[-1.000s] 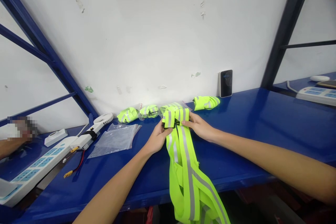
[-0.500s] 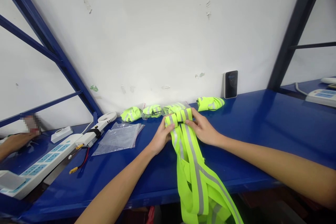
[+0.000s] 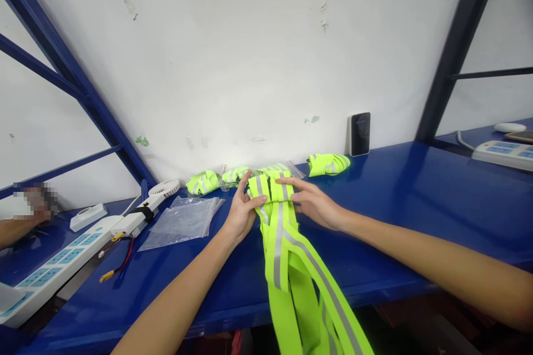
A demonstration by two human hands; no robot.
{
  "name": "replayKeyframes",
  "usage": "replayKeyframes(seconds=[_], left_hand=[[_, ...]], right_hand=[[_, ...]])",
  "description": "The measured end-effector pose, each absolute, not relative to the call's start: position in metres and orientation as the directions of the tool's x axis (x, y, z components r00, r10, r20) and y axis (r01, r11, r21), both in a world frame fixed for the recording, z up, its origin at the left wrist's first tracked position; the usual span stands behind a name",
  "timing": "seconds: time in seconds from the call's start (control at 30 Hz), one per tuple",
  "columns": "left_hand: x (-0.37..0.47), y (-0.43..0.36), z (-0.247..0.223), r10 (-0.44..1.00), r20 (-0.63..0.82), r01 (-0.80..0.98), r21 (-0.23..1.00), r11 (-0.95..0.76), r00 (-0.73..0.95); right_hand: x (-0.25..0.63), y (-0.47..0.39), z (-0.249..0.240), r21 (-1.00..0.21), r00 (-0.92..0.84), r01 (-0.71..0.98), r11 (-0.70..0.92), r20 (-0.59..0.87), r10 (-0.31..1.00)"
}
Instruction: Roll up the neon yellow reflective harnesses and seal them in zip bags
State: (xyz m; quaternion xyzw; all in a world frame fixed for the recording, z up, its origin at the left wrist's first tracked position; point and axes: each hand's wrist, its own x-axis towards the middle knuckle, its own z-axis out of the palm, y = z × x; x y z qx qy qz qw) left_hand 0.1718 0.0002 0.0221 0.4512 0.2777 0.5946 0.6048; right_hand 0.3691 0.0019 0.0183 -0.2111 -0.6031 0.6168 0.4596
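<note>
A neon yellow reflective vest (image 3: pixel 278 249) made of straps with grey stripes lies partly folded on the blue table, its long straps trailing over the front edge. My left hand (image 3: pixel 242 212) grips the left side of the folded end, thumb across its front and index finger raised along the side. On the right side of that end, my right hand (image 3: pixel 318 202) holds it loosely, with the fingertips on the fabric and some fingers stretched out. Behind it are a bagged vest (image 3: pixel 202 182) and a rolled vest (image 3: pixel 328 164) by the wall.
Clear zip bags (image 3: pixel 183 221) lie on the table (image 3: pixel 400 199) to the left. Beyond them are a small white fan (image 3: pixel 166 187), a wired connector (image 3: pixel 107 275) and a power strip (image 3: pixel 62 266). A black-faced device (image 3: pixel 360 134) leans on the wall. Another person's hand (image 3: pixel 39 212) shows far left.
The folded end has moved down and slightly left in my hands and lies flatter. My right hand's fingers have loosened and straightened. The view has shifted a little to the right.
</note>
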Motion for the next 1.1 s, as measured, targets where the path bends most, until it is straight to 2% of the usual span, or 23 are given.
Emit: replayKeyframes(seconds=[0.13, 0.27, 0.33, 0.53, 0.63, 0.8, 0.97, 1.1], left_hand=[[0.173, 0.003, 0.019, 0.962, 0.213, -0.431, 0.894, -0.123, 0.168], [0.175, 0.004, 0.013, 0.948, 0.235, -0.358, 0.922, -0.147, 0.216], [0.174, 0.006, 0.009, 0.938, 0.263, -0.324, 0.928, -0.182, 0.224], [0.169, 0.011, 0.002, 0.925, 0.290, -0.187, 0.951, -0.248, 0.246], [0.169, 0.011, 0.003, 0.925, 0.301, -0.146, 0.951, -0.273, 0.233], [0.169, 0.010, 0.007, 0.941, 0.287, -0.198, 0.948, -0.251, 0.179], [0.175, 0.001, 0.012, 0.933, 0.321, -0.189, 0.938, -0.290, 0.162], [0.178, -0.009, 0.013, 0.904, 0.384, -0.171, 0.919, -0.355, 0.189]], right_hand=[[0.365, -0.002, 0.017, -0.959, -0.467, -0.264, 0.106, 0.223, 0.856], [0.366, 0.003, 0.014, -0.957, -0.414, -0.288, 0.029, 0.152, 0.898], [0.366, 0.006, 0.012, -0.968, -0.413, -0.248, 0.045, 0.148, 0.899], [0.366, 0.006, 0.006, -0.938, -0.364, -0.186, 0.292, 0.342, 0.866], [0.367, 0.004, 0.004, -0.943, -0.394, -0.163, 0.289, 0.331, 0.857], [0.370, 0.001, 0.005, -0.951, -0.467, -0.100, 0.293, 0.305, 0.830], [0.367, 0.002, 0.007, -0.887, -0.344, -0.111, 0.449, 0.458, 0.820], [0.366, 0.003, 0.008, -0.882, -0.292, -0.148, 0.448, 0.471, 0.832]])
